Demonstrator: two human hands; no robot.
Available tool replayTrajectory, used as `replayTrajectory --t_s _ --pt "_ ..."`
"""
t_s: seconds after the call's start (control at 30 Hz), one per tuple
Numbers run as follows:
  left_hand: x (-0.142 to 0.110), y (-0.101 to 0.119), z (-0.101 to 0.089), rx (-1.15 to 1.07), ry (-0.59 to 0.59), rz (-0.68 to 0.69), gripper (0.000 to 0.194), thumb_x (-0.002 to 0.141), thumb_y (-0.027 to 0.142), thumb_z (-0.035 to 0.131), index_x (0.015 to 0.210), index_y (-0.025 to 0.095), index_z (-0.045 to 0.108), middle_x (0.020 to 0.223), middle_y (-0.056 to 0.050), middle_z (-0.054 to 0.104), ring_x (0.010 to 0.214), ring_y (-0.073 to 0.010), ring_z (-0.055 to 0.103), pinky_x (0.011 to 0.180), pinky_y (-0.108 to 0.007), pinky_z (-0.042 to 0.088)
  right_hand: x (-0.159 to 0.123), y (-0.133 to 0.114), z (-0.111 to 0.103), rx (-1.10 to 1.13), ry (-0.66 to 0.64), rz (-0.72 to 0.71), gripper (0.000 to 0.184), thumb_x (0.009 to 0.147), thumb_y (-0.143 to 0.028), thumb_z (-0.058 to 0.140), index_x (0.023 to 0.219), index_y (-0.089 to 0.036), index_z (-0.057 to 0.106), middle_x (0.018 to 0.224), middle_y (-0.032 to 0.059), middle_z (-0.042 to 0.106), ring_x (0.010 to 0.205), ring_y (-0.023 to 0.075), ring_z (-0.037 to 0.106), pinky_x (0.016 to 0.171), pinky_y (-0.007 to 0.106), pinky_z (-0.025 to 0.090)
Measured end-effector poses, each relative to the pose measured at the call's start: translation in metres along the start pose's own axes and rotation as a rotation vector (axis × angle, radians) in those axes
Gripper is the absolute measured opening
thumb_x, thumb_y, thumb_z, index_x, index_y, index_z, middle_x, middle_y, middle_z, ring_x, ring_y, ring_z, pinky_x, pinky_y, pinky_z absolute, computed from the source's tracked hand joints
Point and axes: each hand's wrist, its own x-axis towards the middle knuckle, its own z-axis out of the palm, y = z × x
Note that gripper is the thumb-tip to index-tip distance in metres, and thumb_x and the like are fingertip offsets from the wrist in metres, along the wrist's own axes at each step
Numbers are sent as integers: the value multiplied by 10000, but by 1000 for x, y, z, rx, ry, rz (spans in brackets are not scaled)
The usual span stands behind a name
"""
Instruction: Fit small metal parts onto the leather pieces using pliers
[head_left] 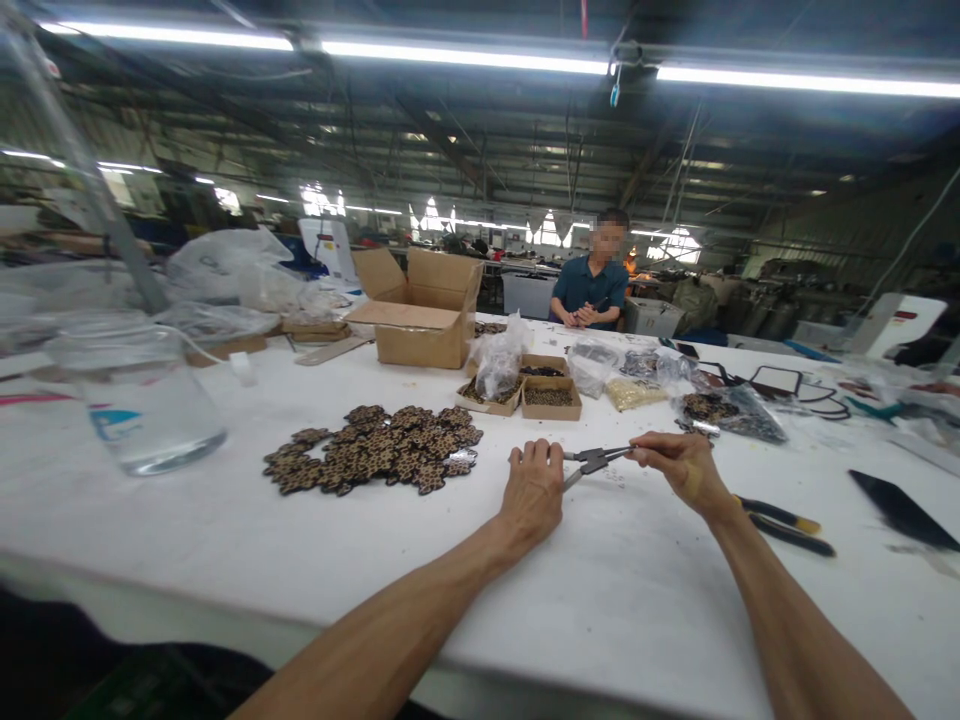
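We see a long white table [420, 580] filling most of the view. Across it sits a person in a dark teal shirt [592, 285], hands together at the far edge. On the table, toward the far side, we have a brown open-topped cardboard box [420, 345], flaps up. Near left, a clear jug with blue print [154, 420], liquid inside. Right of the jug, we log a loose pile of flat brown-and-black spotted cutouts [397, 450], overlapping.

Behind the hands, near the cardboard box, sit small tan cardboard trays [551, 411] of tiny dark and brassy parts, with a crumpled clear plastic bag [499, 362] over the left one. Further right we note a clear bag of dark pieces [742, 415] and, closer in, a black flat panel [900, 508].

Our left hand [534, 490] is closed round the handles of the grey metal pliers [595, 461], right of the cutouts and above the table; handles slightly spread, tips pointing at our right hand [686, 472]. That one has thumb and forefinger pinched together right at the plier tips; whatever is between them is too small for us to tell. Yellow-and-black-handled pliers [787, 528] lie beside the right wrist. Smallest: tiny loose bits [615, 480] on the table just below the grey pliers.
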Motion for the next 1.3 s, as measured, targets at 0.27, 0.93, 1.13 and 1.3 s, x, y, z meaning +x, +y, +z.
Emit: replayTrajectory --t_s 0.27,0.93,1.13,1.3 --pt "0 -1 2 -1 -6 11 479 683 22 537 1136 168 485 1166 -132 537 1072 -284 486 943 -442 382 0 4 0 21 -15 18 279 737 -434 855 913 -219 831 792 55 759 709 217 655 655 340 543" --pt "0 -3 5 -59 -20 75 630 643 21 572 1244 157 442 1253 -157 497 1153 -294 471 1111 -499 285 2 2 -10 -30 -77 -43 254 742 -432 844 894 -229 843 760 55 730 700 225 613 617 352 496" --pt "-1 -2 14 -13 -41 69 667 636 34 572 1279 128 423 1279 -175 489 1187 -313 461 1134 -538 244 2 0 -12 -87 -96 -33 269 765 -434 826 926 -220 843 771 64 738 719 229 621 627 354 502" --pt "1 -4 18 -35 -65 84 686 621 46 593 1280 120 416 1302 -187 472 1222 -321 443 1138 -543 237 2 -2 -13 -94 -109 -10 286 757 -448 830 929 -220 845 750 59 740 691 221 630 629 351 517"
